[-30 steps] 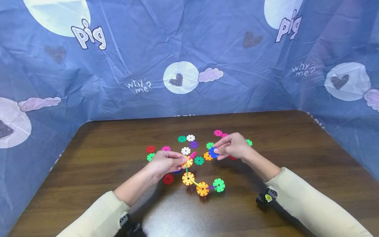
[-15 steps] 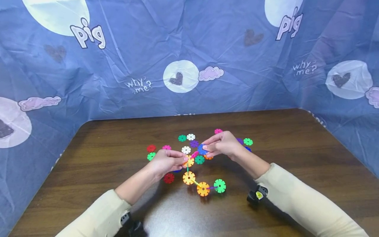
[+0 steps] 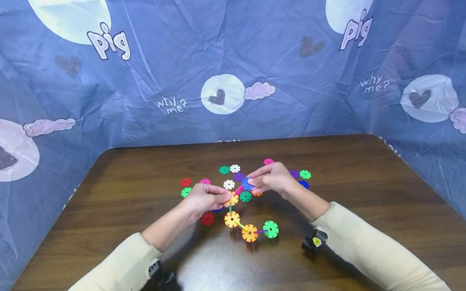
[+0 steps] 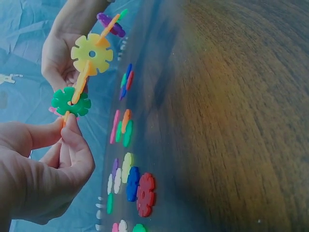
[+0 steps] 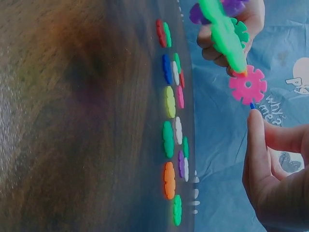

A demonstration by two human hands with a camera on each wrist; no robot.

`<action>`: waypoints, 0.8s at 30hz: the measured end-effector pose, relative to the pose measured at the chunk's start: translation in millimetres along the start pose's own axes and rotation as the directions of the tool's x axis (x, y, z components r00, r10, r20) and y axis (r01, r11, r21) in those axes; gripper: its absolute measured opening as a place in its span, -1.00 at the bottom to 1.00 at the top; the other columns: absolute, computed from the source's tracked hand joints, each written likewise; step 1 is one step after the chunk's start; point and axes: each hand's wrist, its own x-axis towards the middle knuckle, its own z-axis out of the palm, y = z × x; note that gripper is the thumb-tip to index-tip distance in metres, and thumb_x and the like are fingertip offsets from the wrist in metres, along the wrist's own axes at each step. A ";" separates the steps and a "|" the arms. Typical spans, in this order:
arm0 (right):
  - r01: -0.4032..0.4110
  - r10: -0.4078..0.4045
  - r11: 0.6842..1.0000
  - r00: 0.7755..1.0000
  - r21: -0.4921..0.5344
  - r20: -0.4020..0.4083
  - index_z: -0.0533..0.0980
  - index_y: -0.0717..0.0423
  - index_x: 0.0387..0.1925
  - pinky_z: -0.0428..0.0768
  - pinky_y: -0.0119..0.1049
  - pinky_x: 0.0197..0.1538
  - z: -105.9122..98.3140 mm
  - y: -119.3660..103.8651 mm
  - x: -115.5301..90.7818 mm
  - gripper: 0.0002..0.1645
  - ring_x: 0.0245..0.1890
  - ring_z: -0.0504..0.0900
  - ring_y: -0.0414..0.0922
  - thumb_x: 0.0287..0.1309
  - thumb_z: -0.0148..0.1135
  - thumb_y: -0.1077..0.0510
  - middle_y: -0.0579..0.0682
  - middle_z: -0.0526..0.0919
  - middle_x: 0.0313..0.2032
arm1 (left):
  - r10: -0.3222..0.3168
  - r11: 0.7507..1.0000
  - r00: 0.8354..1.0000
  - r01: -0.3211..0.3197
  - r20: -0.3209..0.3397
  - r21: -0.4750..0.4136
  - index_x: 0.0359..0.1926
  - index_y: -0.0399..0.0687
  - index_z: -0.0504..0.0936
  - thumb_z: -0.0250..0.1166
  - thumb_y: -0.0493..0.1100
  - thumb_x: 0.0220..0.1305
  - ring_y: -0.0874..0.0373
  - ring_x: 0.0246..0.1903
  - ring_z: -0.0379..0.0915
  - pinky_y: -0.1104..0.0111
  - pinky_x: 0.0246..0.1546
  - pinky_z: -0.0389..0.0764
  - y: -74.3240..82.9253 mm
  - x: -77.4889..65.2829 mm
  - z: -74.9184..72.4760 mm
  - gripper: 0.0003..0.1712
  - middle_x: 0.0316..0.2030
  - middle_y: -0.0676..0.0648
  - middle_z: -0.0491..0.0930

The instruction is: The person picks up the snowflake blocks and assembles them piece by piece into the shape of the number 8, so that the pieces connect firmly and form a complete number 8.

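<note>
Thumb and fingers of my left hand (image 3: 204, 200) pinch an orange notched disc (image 3: 233, 199) at the upper end of a linked chain. A pink disc (image 5: 248, 84) sticks out from that orange disc. My right hand (image 3: 273, 180) pinches a blue notched disc (image 3: 246, 184), whose edge meets the pink disc's rim; how deep the slots sit is unclear. Below the left hand hang a green disc (image 4: 71, 102), seen edge-on from the head, then a yellow-orange disc (image 3: 231, 219), another orange disc (image 3: 249, 233), a purple one and a light green end disc (image 3: 271, 229).
Several loose notched discs lie flat on the brown table (image 3: 145, 169) around and behind the hands, among them a red disc (image 3: 208, 218), a white disc (image 3: 229, 184) and a dark green disc (image 3: 245, 196). A blue printed cloth (image 3: 182, 60) rises behind the table.
My right hand has moved left with the blue disc, bringing it from apart to against the pink disc. The left hand and the hanging chain have barely shifted.
</note>
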 end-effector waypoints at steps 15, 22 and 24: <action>-0.023 0.024 0.999 0.999 0.032 -0.029 0.57 0.51 -0.12 0.72 -0.13 -0.20 6.5 3.8 -1.9 -0.68 -0.57 0.72 -0.16 0.06 0.32 0.38 0.33 0.72 -0.25 | 0.037 0.999 0.987 -0.030 -0.159 0.045 -0.17 -0.49 0.66 0.35 -0.36 0.14 0.37 -0.65 0.54 0.51 -0.48 0.58 1.6 3.7 11.5 -0.75 -0.58 0.03 0.69; -0.033 0.034 0.999 0.999 0.038 -0.012 0.56 0.45 -0.04 0.69 -0.10 -0.08 3.9 2.3 1.0 -0.64 -0.50 0.74 -0.17 0.11 0.30 0.36 0.27 0.73 -0.24 | 0.023 1.000 0.992 -0.021 -0.126 0.012 -0.14 -0.45 0.66 0.34 -0.35 0.15 0.33 -0.56 0.58 0.49 -0.38 0.68 -1.2 3.5 12.1 -0.74 -0.47 -0.07 0.73; -0.047 0.047 0.998 0.999 0.051 0.000 0.56 0.43 -0.02 0.65 -0.07 0.00 3.2 0.5 3.6 -0.63 -0.46 0.75 -0.17 0.13 0.29 0.34 0.17 0.75 -0.29 | 0.014 0.999 0.995 -0.018 -0.103 -0.035 -0.11 -0.48 0.64 0.32 -0.36 0.17 0.31 -0.52 0.61 0.43 -0.30 0.72 -2.2 2.1 11.3 -0.73 -0.43 -0.07 0.73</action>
